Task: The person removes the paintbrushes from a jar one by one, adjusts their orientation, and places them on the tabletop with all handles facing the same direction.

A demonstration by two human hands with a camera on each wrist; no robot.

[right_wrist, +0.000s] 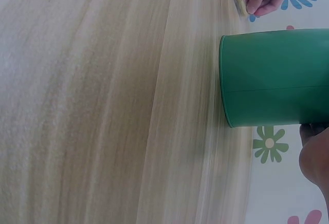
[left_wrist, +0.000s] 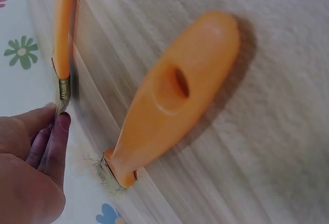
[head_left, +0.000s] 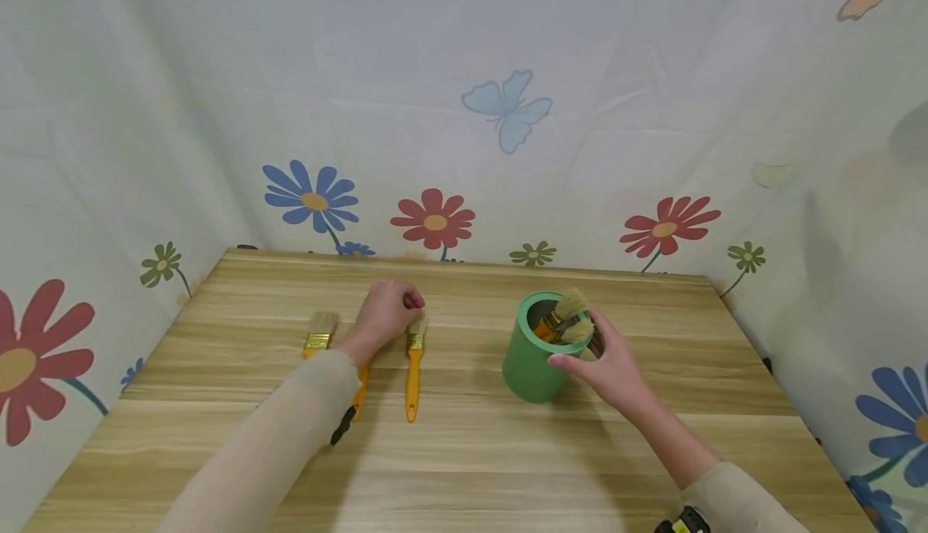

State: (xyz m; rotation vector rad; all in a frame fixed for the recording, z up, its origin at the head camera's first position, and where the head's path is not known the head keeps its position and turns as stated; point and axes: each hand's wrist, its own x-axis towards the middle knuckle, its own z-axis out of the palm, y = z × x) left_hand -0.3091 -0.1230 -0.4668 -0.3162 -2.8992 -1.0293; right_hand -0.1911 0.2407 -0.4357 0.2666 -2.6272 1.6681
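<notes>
Three orange-handled paintbrushes lie side by side on the wooden table (head_left: 471, 460). My left hand (head_left: 387, 311) is curled at the bristle end of the right brush (head_left: 413, 372), and its fingertips (left_wrist: 54, 126) pinch the bristle tip of that brush (left_wrist: 62, 29). The middle brush (left_wrist: 175, 95) lies partly under my left forearm. The left brush (head_left: 319, 332) lies apart. My right hand (head_left: 609, 364) grips the side of an upright green cup (head_left: 532, 372) with the thumb at its rim. Several brushes (head_left: 573, 303) stand bristles-up inside the cup (right_wrist: 277, 80).
A flower-printed cloth (head_left: 507, 114) walls the table at the back and on both sides. Bare wood stretches between the brushes and the cup and along the near edge. A dark wrist device (head_left: 681, 521) shows on my right arm.
</notes>
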